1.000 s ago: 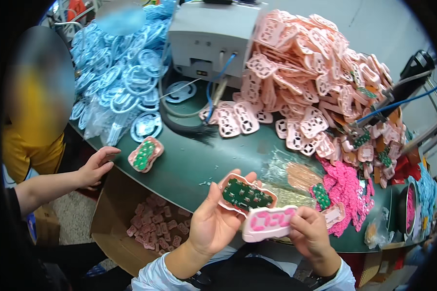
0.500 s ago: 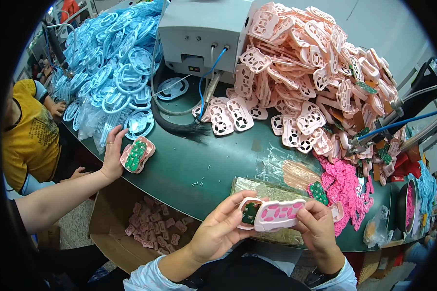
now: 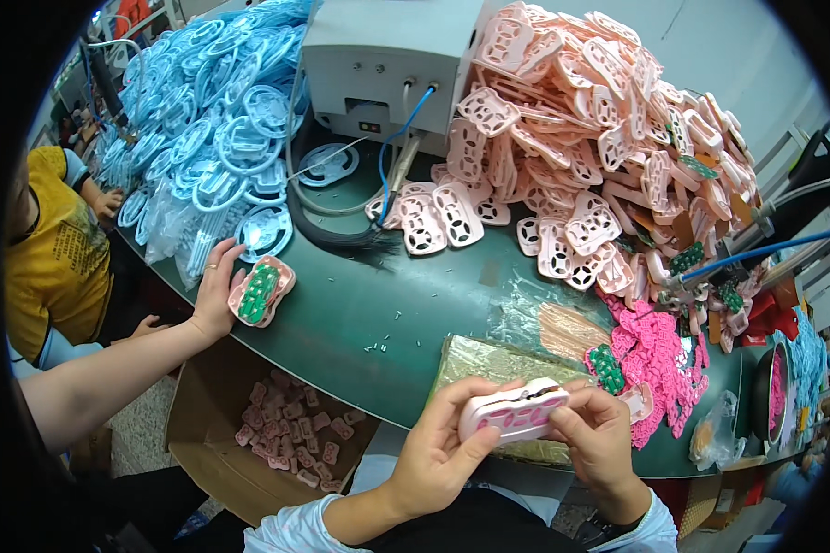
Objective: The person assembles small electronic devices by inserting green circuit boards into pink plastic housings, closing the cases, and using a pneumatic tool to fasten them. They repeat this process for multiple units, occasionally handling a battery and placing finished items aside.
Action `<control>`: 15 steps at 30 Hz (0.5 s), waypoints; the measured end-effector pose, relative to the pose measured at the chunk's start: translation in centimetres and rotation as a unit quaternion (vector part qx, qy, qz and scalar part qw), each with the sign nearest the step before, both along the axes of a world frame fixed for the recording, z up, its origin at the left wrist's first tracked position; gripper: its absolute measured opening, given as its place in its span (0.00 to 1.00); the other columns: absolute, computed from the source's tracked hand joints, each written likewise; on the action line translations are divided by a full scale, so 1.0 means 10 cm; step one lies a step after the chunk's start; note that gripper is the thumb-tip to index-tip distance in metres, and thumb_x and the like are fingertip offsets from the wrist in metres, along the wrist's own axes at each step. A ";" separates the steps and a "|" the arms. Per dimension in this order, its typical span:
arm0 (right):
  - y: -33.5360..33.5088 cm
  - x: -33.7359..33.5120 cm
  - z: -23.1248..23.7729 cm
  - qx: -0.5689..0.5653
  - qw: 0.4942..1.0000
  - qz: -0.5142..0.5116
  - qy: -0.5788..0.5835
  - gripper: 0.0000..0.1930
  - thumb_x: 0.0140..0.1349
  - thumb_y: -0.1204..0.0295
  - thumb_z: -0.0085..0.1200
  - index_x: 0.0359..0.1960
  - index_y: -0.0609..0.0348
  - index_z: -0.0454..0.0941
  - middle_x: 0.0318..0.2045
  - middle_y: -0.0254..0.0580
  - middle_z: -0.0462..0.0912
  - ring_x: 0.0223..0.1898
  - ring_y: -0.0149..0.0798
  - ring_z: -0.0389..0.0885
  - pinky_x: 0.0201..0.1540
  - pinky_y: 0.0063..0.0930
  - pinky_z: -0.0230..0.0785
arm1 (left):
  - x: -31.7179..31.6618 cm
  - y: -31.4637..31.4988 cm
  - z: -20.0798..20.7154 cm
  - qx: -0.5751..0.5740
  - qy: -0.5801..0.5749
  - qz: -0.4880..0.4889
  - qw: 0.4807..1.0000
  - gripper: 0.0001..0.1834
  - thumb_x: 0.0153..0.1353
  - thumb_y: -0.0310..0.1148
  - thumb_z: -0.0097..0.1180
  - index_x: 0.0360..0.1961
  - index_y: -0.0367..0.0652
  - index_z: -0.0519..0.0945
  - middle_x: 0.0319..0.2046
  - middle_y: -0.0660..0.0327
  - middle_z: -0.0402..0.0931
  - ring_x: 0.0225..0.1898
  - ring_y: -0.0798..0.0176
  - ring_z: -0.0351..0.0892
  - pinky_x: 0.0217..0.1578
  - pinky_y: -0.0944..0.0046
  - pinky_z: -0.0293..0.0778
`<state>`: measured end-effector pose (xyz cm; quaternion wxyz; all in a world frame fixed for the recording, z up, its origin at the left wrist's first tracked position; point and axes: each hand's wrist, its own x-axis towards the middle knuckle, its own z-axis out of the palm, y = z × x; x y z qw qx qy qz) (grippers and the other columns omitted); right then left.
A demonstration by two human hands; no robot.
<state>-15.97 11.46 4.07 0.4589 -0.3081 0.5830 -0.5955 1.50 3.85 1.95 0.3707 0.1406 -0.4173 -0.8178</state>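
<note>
Over the near edge of the table, both of my hands hold a small pale pink plastic casing with bright pink buttons on its face. My left hand grips its left end, thumb on the front. My right hand pinches the right end between thumb and fingers. The two casing halves lie face to face, with a dark gap along the upper edge. Whatever is inside is mostly hidden. Beneath my hands is a flat block wrapped in yellowish film.
Pink shell halves are heaped at the back right, blue plastic parts at the back left, around a grey machine. Pink button sheets and a green circuit board lie right. A co-worker's hand touches a board-filled shell. Below, a carton holds casings.
The back half, held beside the buttoned half with its circuit board showing, is now against it. My left hand has moved right, and the casing is tilted with its upper edge showing.
</note>
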 end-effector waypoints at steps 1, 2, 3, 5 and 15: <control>0.00 -0.01 -0.03 -0.015 0.995 0.005 0.100 0.07 0.52 0.82 0.61 0.32 0.68 0.75 0.40 0.40 0.70 0.39 0.32 0.77 0.39 0.27 0.82 | -0.01 0.01 -0.01 -0.008 0.005 0.010 1.000 0.22 0.65 0.22 0.45 0.59 0.38 0.57 0.60 0.46 0.62 0.60 0.60 0.64 0.60 0.62 0.59; 0.00 -0.01 -0.04 -0.028 0.980 0.010 0.199 0.09 0.51 0.82 0.63 0.32 0.68 0.75 0.40 0.41 0.70 0.39 0.32 0.76 0.39 0.26 0.81 | -0.01 0.02 -0.03 -0.016 0.010 0.020 1.000 0.22 0.65 0.22 0.45 0.59 0.37 0.57 0.60 0.45 0.63 0.60 0.59 0.64 0.60 0.62 0.60; -0.02 0.07 0.07 -0.004 0.975 -0.007 0.222 0.14 0.46 0.82 0.66 0.34 0.67 0.74 0.42 0.42 0.70 0.41 0.32 0.75 0.43 0.26 0.79 | 0.00 0.02 -0.04 -0.024 0.014 0.029 0.999 0.21 0.66 0.23 0.44 0.58 0.37 0.57 0.59 0.44 0.63 0.60 0.59 0.65 0.60 0.62 0.60; -0.10 0.08 0.12 -0.021 0.997 -0.002 0.072 0.16 0.46 0.83 0.66 0.35 0.67 0.74 0.44 0.42 0.70 0.43 0.33 0.74 0.46 0.28 0.78 | 0.02 0.02 -0.03 -0.051 -0.006 0.032 0.998 0.22 0.66 0.25 0.45 0.58 0.38 0.55 0.59 0.39 0.62 0.60 0.52 0.65 0.60 0.56 0.62; -0.09 -0.16 0.07 -0.103 0.976 0.175 -0.078 0.17 0.61 0.77 0.54 0.51 0.69 0.70 0.48 0.45 0.73 0.51 0.35 0.73 0.54 0.30 0.67 | 0.08 0.01 0.01 -0.110 -0.022 0.009 0.994 0.23 0.66 0.27 0.45 0.59 0.33 0.56 0.58 0.40 0.64 0.59 0.53 0.67 0.59 0.57 0.63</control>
